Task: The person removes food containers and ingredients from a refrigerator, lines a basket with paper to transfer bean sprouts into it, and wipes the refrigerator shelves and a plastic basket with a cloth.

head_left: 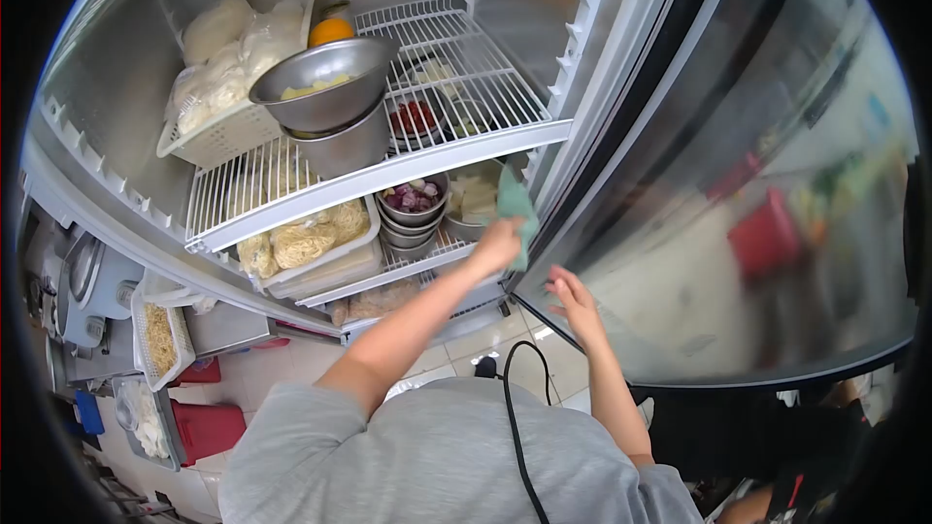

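My left hand (pixel 498 244) is closed on a green cloth (pixel 516 209) at the right front edge of the fridge, beside a metal bowl of pale pieces (pixel 476 196). My right hand (pixel 573 303) is empty, fingers apart, near the lower inner side of the open glass door (pixel 738 175). Left of the cloth, under the wire shelf (pixel 466 68), stands a stack of metal bowls with chopped purple onion (pixel 413 196) on top. A white tray of bagged noodles (pixel 311 238) is further left.
On the upper shelf are a white basket (pixel 228 131) with bagged food, an orange fruit (pixel 331 31) and a metal bowl (pixel 325 78) of yellow pieces. Lower left, a noodle basket (pixel 160 340) and a red bin (pixel 209 430). A black cable (pixel 515 417) hangs over my shirt.
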`<action>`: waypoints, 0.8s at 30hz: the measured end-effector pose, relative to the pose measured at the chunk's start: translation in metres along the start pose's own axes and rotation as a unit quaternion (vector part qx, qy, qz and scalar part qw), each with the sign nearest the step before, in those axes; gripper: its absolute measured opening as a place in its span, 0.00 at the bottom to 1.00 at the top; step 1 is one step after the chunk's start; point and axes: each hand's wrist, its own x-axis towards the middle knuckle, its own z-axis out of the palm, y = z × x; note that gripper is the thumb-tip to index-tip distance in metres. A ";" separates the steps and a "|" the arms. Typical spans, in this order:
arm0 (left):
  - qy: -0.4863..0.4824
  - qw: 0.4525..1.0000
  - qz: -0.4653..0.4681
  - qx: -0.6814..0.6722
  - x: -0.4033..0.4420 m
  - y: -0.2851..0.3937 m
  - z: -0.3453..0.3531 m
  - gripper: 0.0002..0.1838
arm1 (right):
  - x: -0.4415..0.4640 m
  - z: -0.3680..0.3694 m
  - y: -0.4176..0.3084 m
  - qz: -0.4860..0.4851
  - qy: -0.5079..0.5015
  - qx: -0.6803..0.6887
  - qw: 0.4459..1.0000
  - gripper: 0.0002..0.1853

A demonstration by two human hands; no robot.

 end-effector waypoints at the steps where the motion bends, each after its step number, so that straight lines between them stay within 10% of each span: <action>1: -0.050 0.987 0.000 -0.152 -0.020 0.004 0.004 0.24 | 0.004 0.016 -0.016 0.103 0.015 0.276 0.956 0.17; 2: -0.082 0.986 0.045 -0.137 -0.041 0.004 0.007 0.22 | 0.004 0.027 -0.026 0.200 0.026 0.526 0.826 0.18; 7: 0.001 0.993 0.112 -0.048 -0.120 0.061 -0.079 0.21 | 0.036 0.035 -0.081 -0.093 0.052 0.155 0.982 0.11; 9: 0.034 0.992 0.077 -0.096 -0.146 0.054 -0.115 0.17 | 0.055 0.019 -0.136 -0.324 0.213 -0.141 0.911 0.12; 15: 0.092 0.978 -0.071 -0.173 -0.234 0.011 -0.177 0.13 | 0.137 0.086 -0.138 -0.337 0.404 -0.036 0.850 0.19; 20: 0.126 0.967 -0.078 -0.205 -0.260 0.001 -0.184 0.12 | 0.062 0.201 -0.177 -0.455 0.232 -0.069 0.857 0.23; 22: 0.132 0.972 -0.071 -0.183 -0.270 0.009 -0.196 0.11 | 0.042 0.200 -0.191 -0.457 -0.004 -0.030 0.889 0.21; 24: 0.151 0.969 -0.066 -0.184 -0.286 -0.003 -0.210 0.11 | 0.027 0.172 -0.201 -0.201 -0.089 0.228 0.949 0.12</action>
